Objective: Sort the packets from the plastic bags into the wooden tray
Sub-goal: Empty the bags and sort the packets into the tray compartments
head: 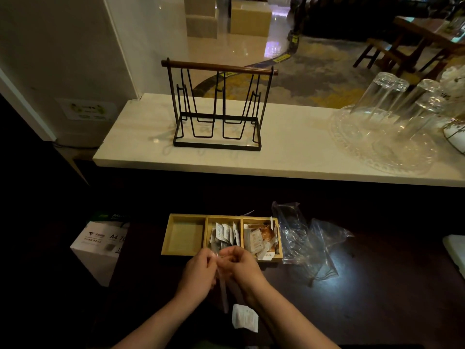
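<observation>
Both hands meet just short of the tray's near edge. Left hand (198,269) and right hand (239,265) each have fingers curled, pinching the top of a clear, thin plastic bag (223,293) that hangs down between the wrists; it looks like they are pulling its mouth open. Contents of that bag: cannot tell.

Light wooden tray with three compartments (186,217) sits just beyond the fingertips. Compartment ahead of the left hand: bare. Middle one: white-and-blue paper packets (224,234), loosely heaped. Compartment ahead of the right hand: white-and-orange packets (259,239), stacked high, some leaning over the near wall.

Crumpled clear plastic bags (309,238) lie beyond and outward of the right hand, touching the tray's end. One white paper packet (244,318) lies on the dark counter below the right wrist.

Risks, as judged:
- thin film may tear or dump its load at once if pulled hard
- loose packet near the wrist could be swept off by a forearm
- overfull orange compartment may spill

Counts: hands 2; compartments 3; bag in hand 1; spent bags apparently 2; loose packet 1; packets in tray too overlapped to count
</observation>
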`<state>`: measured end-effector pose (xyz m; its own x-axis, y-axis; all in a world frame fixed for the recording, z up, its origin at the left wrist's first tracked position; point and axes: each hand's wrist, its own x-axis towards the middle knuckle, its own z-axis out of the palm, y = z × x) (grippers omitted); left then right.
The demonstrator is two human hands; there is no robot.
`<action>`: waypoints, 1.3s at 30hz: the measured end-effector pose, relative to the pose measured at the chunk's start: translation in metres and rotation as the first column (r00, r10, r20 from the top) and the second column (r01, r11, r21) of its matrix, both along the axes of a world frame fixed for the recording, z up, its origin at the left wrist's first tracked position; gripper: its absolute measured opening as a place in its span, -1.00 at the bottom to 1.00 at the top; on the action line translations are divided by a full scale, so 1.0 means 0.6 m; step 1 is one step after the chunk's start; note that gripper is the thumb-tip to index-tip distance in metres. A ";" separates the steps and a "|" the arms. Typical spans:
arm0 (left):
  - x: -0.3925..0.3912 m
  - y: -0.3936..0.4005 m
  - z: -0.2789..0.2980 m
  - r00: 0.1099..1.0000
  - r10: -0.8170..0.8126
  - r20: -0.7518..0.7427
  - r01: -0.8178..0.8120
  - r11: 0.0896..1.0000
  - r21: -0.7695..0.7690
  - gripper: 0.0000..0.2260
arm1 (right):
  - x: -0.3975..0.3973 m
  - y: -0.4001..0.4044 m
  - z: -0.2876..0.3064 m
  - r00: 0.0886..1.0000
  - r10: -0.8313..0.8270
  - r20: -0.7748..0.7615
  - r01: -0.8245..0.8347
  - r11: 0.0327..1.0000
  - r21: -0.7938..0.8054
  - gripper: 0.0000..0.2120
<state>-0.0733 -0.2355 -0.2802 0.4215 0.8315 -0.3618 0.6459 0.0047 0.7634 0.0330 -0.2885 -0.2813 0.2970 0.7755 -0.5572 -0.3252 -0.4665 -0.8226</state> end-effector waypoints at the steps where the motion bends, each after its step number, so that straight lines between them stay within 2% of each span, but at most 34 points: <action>1: -0.002 0.002 0.001 1.000 -0.014 0.001 0.014 1.000 -0.021 -0.77 | 0.002 -0.001 -0.004 0.988 0.048 0.147 -0.046 0.999 -0.015 -0.90; 3: -0.003 0.002 0.001 1.000 -0.011 0.002 0.011 0.999 -0.035 -0.78 | 0.002 0.001 -0.008 0.886 0.149 0.440 -0.142 0.989 -0.047 -0.93; 5: -0.003 -0.002 0.000 0.999 0.033 0.025 -0.031 0.998 -0.057 -0.76 | -0.003 0.005 -0.008 0.779 0.210 0.591 -0.199 0.976 -0.085 -0.93; 7: 0.000 -0.008 -0.003 0.997 0.074 0.025 -0.073 0.996 -0.055 -0.76 | -0.008 0.007 -0.006 0.756 0.208 0.621 -0.202 0.976 -0.081 -0.94; 10: 0.005 -0.016 -0.008 0.993 0.117 0.005 -0.117 0.993 0.005 -0.73 | -0.016 0.009 -0.002 0.795 0.163 0.584 -0.164 0.985 -0.052 -0.90; 14: 0.012 -0.023 -0.006 0.981 0.186 0.054 -0.188 0.982 0.031 -0.67 | -0.029 0.014 0.000 0.823 0.146 0.549 -0.145 0.988 -0.046 -0.90; 20: 0.020 -0.014 0.004 0.982 0.188 -0.031 -0.187 0.982 0.030 -0.68 | -0.022 0.021 0.003 0.706 0.228 0.670 -0.243 0.967 -0.074 -0.90; 23: 0.002 0.003 0.005 0.979 0.076 -0.191 -0.050 0.989 0.137 -0.72 | 0.000 0.016 0.005 0.637 0.238 0.733 -0.238 0.965 -0.106 -0.86; 26: -0.023 0.029 0.016 0.894 -0.182 -0.410 0.283 0.938 0.202 -0.84 | 0.037 0.005 0.006 0.504 0.252 0.826 -0.285 0.952 -0.116 -0.84; 29: -0.037 0.050 0.036 0.766 -0.410 -0.495 0.548 0.820 0.168 -0.89 | 0.058 0.001 0.012 0.274 0.283 0.919 -0.399 0.903 -0.159 -0.88; 31: -0.041 0.057 0.046 0.675 -0.476 -0.564 0.647 0.749 0.142 -0.93 | 0.067 0.001 0.017 0.104 0.276 0.956 -0.469 0.861 -0.197 -0.83; 33: -0.041 0.062 0.056 0.630 -0.432 -0.646 0.669 0.724 0.169 -0.87 | 0.070 0.002 0.020 -0.050 0.283 0.958 -0.544 0.797 -0.263 -0.75; 36: -0.035 0.068 0.074 0.619 -0.345 -0.706 0.655 0.722 0.222 -0.83 | 0.074 -0.002 0.020 -0.140 0.262 0.955 -0.601 0.744 -0.293 -0.63; 37: -0.033 0.070 0.079 0.639 -0.326 -0.697 0.636 0.733 0.241 -0.84 | 0.075 -0.005 0.020 -0.147 0.255 0.956 -0.618 0.731 -0.290 -0.62; 39: -0.031 0.072 0.077 0.759 -0.293 -0.582 0.512 0.820 0.255 -0.91 | 0.076 -0.011 0.019 -0.158 0.234 0.959 -0.644 0.712 -0.280 -0.69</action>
<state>-0.0919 -0.1920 -0.2339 0.6001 0.7364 -0.3125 0.7998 -0.5605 0.2150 0.0789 -0.2950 -0.2696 -0.1296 0.9905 0.0467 0.9674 0.1367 -0.2131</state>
